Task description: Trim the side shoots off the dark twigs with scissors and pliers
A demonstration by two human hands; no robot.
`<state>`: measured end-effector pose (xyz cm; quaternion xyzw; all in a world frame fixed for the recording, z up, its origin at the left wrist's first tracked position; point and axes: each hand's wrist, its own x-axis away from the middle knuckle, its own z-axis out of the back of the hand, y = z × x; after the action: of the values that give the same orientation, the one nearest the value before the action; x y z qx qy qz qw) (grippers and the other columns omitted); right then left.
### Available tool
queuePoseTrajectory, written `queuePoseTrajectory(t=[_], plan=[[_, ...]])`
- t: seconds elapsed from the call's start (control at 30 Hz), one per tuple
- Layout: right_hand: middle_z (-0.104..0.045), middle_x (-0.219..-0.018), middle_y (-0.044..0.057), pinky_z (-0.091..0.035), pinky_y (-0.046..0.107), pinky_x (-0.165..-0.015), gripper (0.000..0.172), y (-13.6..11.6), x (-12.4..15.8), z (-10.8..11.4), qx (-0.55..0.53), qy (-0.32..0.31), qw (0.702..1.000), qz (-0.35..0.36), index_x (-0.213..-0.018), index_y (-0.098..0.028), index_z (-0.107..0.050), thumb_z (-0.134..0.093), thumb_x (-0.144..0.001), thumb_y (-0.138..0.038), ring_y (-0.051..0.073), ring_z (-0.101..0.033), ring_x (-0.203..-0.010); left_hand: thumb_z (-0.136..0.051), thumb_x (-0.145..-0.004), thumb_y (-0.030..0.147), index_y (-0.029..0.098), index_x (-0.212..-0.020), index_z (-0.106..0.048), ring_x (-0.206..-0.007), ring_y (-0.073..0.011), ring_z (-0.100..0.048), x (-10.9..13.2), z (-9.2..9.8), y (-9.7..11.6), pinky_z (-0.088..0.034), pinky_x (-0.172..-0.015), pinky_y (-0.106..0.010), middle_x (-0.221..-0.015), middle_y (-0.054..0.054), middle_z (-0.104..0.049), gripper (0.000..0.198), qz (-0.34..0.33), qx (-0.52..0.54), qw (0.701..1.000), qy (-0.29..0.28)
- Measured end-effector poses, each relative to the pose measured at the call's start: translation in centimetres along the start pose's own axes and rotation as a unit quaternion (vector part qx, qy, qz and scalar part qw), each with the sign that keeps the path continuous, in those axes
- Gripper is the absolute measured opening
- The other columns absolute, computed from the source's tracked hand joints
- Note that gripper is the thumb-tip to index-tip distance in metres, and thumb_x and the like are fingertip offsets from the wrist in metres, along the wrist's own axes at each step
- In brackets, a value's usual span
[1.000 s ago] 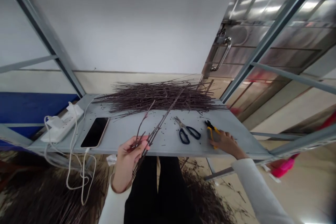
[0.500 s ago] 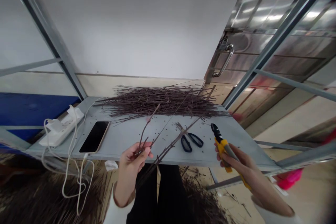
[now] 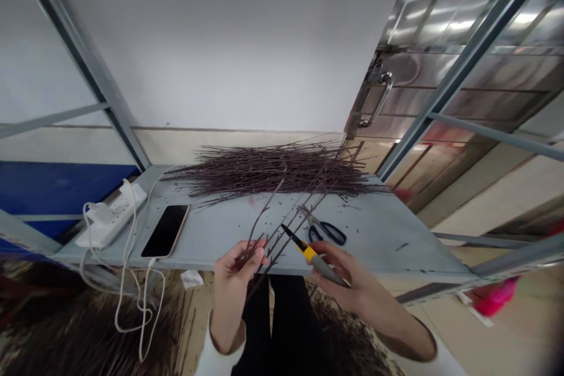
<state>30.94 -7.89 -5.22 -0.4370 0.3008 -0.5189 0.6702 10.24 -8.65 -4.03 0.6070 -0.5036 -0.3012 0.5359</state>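
Note:
Pinched between the thumb and fingers of my left hand (image 3: pixel 240 264) are a few thin brown twigs (image 3: pixel 263 210), slanting up and to the right above the shelf's front edge. My right hand (image 3: pixel 341 276) is wrapped round cutting pliers (image 3: pixel 315 257) with yellow and grey handles. Their dark jaws point left, close to the twigs; whether they touch, I cannot tell. Behind the pliers, dark-handled scissors (image 3: pixel 332 233) lie on the shelf, partly covered by twigs and my hand. A large heap of twigs (image 3: pixel 273 170) lies along the back.
A phone (image 3: pixel 165 231) with a cable lies on the left of the grey shelf (image 3: pixel 211 229), beside a white power strip (image 3: pixel 112 217) with plugs and hanging cords. Metal posts (image 3: pixel 467 59) frame both sides. More twigs (image 3: pixel 79 329) lie on the floor below. Small clippings dot the shelf.
My right hand has brought the pliers left from the shelf's right side to the twigs. My left hand still holds its twigs, slightly further right in the picture.

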Motion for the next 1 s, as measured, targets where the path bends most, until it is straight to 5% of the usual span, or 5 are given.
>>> queuePoseTrajectory(t=[0.37,0.7,1.0], plan=[[-0.066,-0.094,0.006,-0.054,0.030,-0.070,0.037,0.1,-0.7,-0.3,-0.061,0.014,0.996,0.060,-0.111,-0.024,-0.061,-0.063,-0.078,-0.042,0.020,-0.063,-0.083,-0.080,-0.056,0.028,0.015,-0.069,-0.075,-0.058,-0.0144,-0.059,-0.2,0.4,-0.4,-0.049,-0.059,-0.024,-0.057,-0.002,-0.065,0.020,0.012,0.012,1.000,-0.025],[-0.064,-0.086,0.005,-0.049,0.027,-0.062,0.038,0.1,-2.5,-1.0,-0.027,0.025,0.999,0.039,-0.098,-0.018,-0.063,-0.063,-0.076,-0.048,0.016,-0.058,-0.072,-0.079,-0.057,0.031,0.013,-0.073,-0.075,-0.049,-0.0110,-0.050,-0.5,1.1,-0.2,-0.040,-0.048,-0.021,-0.050,0.000,-0.060,0.024,0.033,-0.037,0.996,-0.069],[-0.062,-0.093,0.007,-0.051,0.030,-0.068,0.030,1.4,-3.7,-4.5,0.088,0.213,0.960,0.157,-0.105,-0.019,-0.053,-0.060,-0.081,-0.036,0.018,-0.060,-0.077,-0.071,-0.071,0.031,0.015,-0.075,-0.070,-0.061,-0.0138,-0.058,-0.9,0.7,-2.2,-0.047,-0.063,-0.023,-0.063,-0.001,-0.064,0.016,-0.039,-0.059,0.997,-0.041]])
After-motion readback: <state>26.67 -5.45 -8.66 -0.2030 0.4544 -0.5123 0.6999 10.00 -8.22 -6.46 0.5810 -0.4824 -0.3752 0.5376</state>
